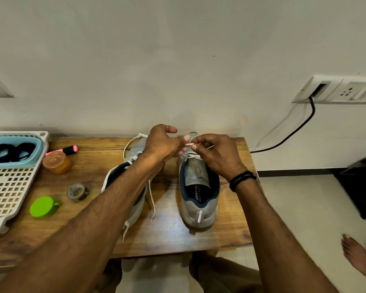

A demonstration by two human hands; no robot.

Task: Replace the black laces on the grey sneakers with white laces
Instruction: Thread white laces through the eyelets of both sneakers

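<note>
At the table's [167, 235] left edge a white perforated tray [9, 187] carries a blue tub [37, 149] holding coiled black laces [9, 153]. Beside it lie a pink highlighter [66, 149], an amber jar [57, 162], a tape roll [77, 192] and a green cap [43, 207]. Mid-table stands the left sneaker [135, 149], its white lace [151, 199] trailing loose toward the front edge. The left hand [163, 144] and right hand [218, 155] both pinch a second white lace [195, 156] over the right sneaker [199, 187], near the back edge.

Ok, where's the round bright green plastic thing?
In the head view, the green thing lies on the left of the wooden table, between the white perforated tray and the patterned tape roll.
</note>
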